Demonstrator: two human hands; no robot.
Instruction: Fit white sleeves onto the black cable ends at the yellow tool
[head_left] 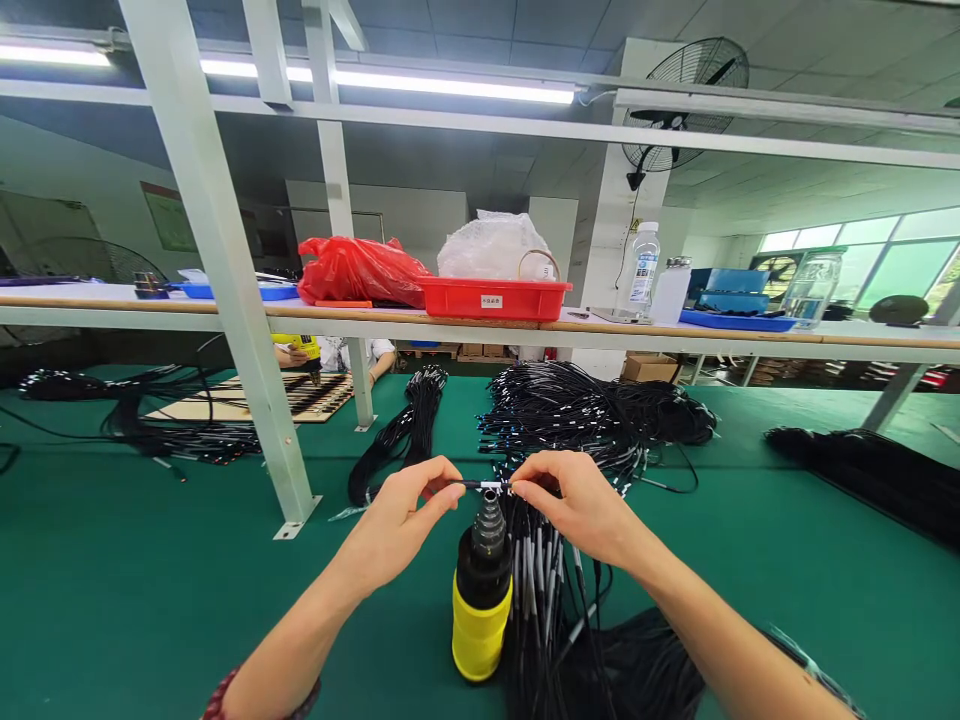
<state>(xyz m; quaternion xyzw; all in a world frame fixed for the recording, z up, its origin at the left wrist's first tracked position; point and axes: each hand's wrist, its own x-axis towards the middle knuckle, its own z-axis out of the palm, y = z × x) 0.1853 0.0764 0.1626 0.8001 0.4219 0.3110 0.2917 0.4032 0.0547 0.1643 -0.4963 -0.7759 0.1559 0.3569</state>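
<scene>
Between my two hands a thin black cable point(474, 485) with a white sleeve point(491, 485) is stretched level. The fingers of my left hand point(409, 510) pinch its left end, and my right hand point(574, 500) pinches it on the right. Directly beneath the sleeve is the metal nozzle point(489, 525) of a yellow and black heat gun point(480, 625), which stands upright on the green bench. Just right of the gun lies a bundle of black cables with grey sleeves point(536, 570), partly behind my right forearm.
More black cable bundles lie behind my hands point(585, 400), at centre left point(420, 410) and far right point(870, 475). A white post point(255, 350) rises at left. The shelf carries a red tray point(495, 300) and a bottle point(643, 265). Another person's arm point(382, 360) shows beyond.
</scene>
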